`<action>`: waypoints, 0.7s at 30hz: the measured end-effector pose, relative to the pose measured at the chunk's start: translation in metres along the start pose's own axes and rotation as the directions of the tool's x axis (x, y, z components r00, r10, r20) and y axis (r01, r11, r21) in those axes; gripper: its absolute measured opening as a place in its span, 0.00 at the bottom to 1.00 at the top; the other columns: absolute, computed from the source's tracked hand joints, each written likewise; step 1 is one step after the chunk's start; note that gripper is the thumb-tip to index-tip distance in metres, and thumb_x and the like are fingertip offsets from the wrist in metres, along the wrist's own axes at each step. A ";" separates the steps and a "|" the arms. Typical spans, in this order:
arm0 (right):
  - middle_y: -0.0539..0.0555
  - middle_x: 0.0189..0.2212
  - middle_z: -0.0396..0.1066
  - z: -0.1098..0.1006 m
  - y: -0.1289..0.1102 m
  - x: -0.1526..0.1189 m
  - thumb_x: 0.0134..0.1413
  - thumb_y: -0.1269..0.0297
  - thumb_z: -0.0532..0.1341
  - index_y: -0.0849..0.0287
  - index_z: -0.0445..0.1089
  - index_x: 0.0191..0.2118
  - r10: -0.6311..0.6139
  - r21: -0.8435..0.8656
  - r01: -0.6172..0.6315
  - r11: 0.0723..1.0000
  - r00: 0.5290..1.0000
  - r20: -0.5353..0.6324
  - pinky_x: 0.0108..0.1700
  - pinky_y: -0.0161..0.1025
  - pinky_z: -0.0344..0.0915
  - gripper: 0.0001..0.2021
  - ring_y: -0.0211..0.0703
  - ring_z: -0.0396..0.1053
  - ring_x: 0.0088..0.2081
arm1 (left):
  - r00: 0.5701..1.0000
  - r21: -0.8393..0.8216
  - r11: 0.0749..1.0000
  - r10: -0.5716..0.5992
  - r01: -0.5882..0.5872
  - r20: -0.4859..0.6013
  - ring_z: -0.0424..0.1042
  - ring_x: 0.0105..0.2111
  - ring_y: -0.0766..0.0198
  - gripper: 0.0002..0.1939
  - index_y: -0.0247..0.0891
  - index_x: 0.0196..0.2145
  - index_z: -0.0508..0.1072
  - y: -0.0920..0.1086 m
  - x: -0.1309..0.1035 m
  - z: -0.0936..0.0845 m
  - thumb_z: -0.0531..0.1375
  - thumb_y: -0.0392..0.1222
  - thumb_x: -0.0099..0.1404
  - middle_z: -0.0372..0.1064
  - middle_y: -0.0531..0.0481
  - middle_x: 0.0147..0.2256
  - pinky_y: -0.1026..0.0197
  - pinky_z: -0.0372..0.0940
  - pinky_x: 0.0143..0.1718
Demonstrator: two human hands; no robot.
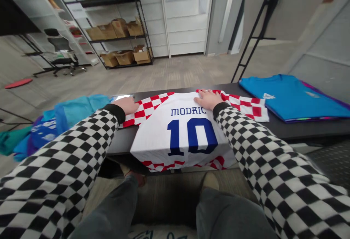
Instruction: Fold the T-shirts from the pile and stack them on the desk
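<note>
A white football jersey [183,137] with red-and-white checked sleeves lies back-up on a dark table [295,128]. It reads MODRIC above a blue number 10, and its lower hem hangs over the near table edge. My left hand [126,104] rests on the left sleeve, fingers curled on the fabric. My right hand [208,99] lies flat with fingers spread on the collar and right shoulder. Both my arms wear black-and-white checked sleeves.
A folded blue shirt [290,96] sits on a small stack at the table's right. A heap of blue and teal clothes [54,122] lies at the left. Metal shelves with cardboard boxes [120,31] stand far back. A black ladder frame [254,34] leans behind the table.
</note>
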State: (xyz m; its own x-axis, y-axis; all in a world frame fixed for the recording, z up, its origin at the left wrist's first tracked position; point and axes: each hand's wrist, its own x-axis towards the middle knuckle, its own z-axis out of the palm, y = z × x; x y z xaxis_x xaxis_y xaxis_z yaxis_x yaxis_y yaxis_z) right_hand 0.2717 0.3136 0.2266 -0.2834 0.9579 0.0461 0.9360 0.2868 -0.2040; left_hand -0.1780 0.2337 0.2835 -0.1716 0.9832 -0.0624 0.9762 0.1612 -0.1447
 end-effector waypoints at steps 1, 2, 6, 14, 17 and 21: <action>0.59 0.85 0.53 -0.002 -0.001 -0.001 0.77 0.38 0.50 0.51 0.60 0.84 -0.001 -0.006 0.001 1.000 1.000 0.000 0.81 0.80 0.44 0.40 0.75 0.50 0.83 | 0.999 -0.033 0.999 0.015 -0.016 -0.029 0.77 0.68 0.35 0.41 0.29 0.72 0.76 0.019 0.002 0.002 0.52 0.61 0.76 0.77 0.28 0.68 0.44 0.68 0.71; 0.60 0.85 0.53 -0.003 -0.002 -0.002 0.77 0.38 0.50 0.51 0.60 0.83 -0.006 -0.012 0.006 1.000 1.000 -0.001 0.81 0.80 0.44 0.40 0.75 0.50 0.83 | 0.997 -0.075 0.996 0.046 -0.050 -0.054 0.71 0.73 0.36 0.42 0.28 0.76 0.71 0.038 0.003 0.005 0.49 0.60 0.78 0.70 0.28 0.74 0.43 0.65 0.74; 0.62 0.85 0.52 -0.004 -0.005 -0.004 0.78 0.38 0.49 0.56 0.59 0.84 -0.020 -0.016 0.020 1.000 1.000 0.003 0.81 0.80 0.44 0.41 0.75 0.49 0.83 | 0.986 -0.179 0.970 0.154 -0.164 -0.068 0.49 0.84 0.36 0.45 0.41 0.85 0.56 0.101 -0.002 0.025 0.43 0.66 0.81 0.47 0.39 0.85 0.31 0.51 0.81; 0.59 0.85 0.53 -0.025 -0.009 -0.022 0.82 0.44 0.48 0.51 0.62 0.83 -0.023 -0.057 0.011 0.998 0.976 -0.219 0.82 0.81 0.33 0.34 0.71 0.47 0.85 | 0.990 -0.230 0.963 0.137 -0.140 -0.030 0.42 0.84 0.29 0.50 0.48 0.86 0.53 0.105 0.005 0.040 0.43 0.76 0.78 0.43 0.39 0.86 0.20 0.41 0.80; 0.57 0.84 0.56 -0.044 0.008 -0.040 0.84 0.51 0.43 0.48 0.59 0.84 0.079 -0.039 -0.094 0.995 0.955 -0.285 0.82 0.83 0.35 0.32 0.71 0.49 0.84 | 0.990 -0.254 0.957 0.134 -0.141 -0.046 0.44 0.84 0.27 0.50 0.48 0.86 0.55 0.104 0.004 0.040 0.45 0.76 0.77 0.45 0.39 0.85 0.20 0.41 0.80; 0.60 0.83 0.59 -0.060 0.056 -0.064 0.81 0.53 0.46 0.52 0.65 0.81 0.207 -0.048 -0.221 0.974 0.956 -0.210 0.81 0.83 0.42 0.32 0.71 0.53 0.83 | 0.992 -0.282 0.951 0.120 -0.127 -0.042 0.43 0.84 0.28 0.51 0.47 0.86 0.56 0.101 0.004 0.040 0.46 0.77 0.76 0.44 0.39 0.86 0.20 0.39 0.81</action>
State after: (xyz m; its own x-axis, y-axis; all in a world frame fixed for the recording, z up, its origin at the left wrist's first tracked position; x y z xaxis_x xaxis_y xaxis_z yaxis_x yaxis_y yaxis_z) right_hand 0.3548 0.2692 0.2713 -0.0336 0.9776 0.2077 0.9845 0.0682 -0.1617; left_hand -0.0853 0.2509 0.2294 -0.0477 0.9981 -0.0377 0.9874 0.0529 0.1491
